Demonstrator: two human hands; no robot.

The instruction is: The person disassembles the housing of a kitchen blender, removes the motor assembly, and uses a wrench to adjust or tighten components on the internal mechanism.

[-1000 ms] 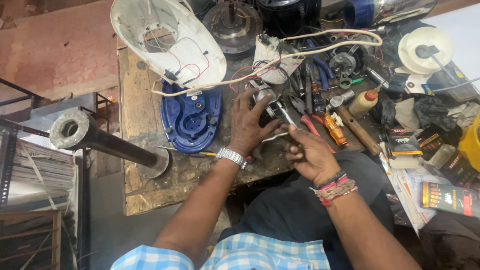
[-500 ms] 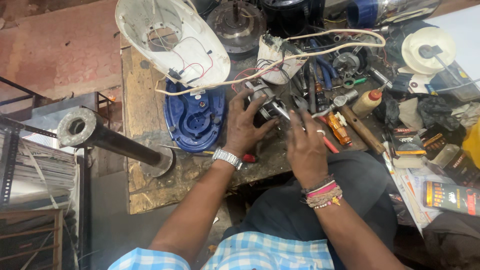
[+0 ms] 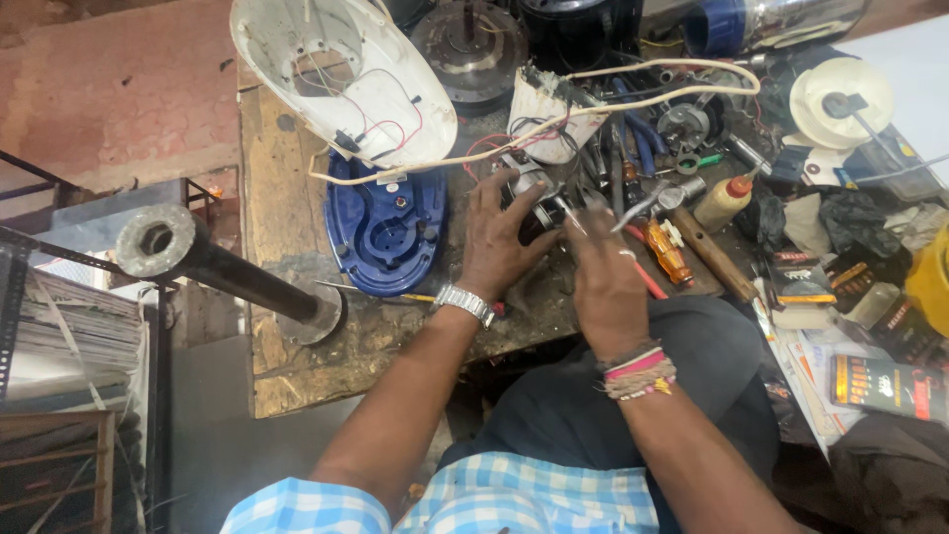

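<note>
Since the earlier frame the right hand point(image 3: 605, 282) has slid in closer to the left hand point(image 3: 497, 242), and the view shifted a bit w/ the head.

Head cam: both hands meet over a small motor part point(image 3: 539, 203) on the worn wooden workbench point(image 3: 297, 366), roughly mid-bench, just right of the blue oval base point(image 3: 381, 232). Left hand's fingers are spread and wrapped round the part from the left side, wristwatch point(image 3: 465, 303) facing up. Right hand is curled over it from below-right, back of hand toward the cam, pinching what looks like a thin metal tool point(image 3: 638, 206) that pokes up-right; can't see the fingertips properly tbh. Threads and bangles sit on that wrist.

Around it: white oval fan housing point(image 3: 336, 74) tilted at the top w/ red wires inside, cream cable point(image 3: 633, 74) looping across the clutter, round rotor point(image 3: 470, 40) behind. Right of the hands: orange screwdriver point(image 3: 667, 252), wooden handle point(image 3: 714, 255), small squeeze bottle point(image 3: 724, 201) w/ red cap. Dark metal pipe point(image 3: 213, 272) w/ flange juts off the bench's left edge.
</note>
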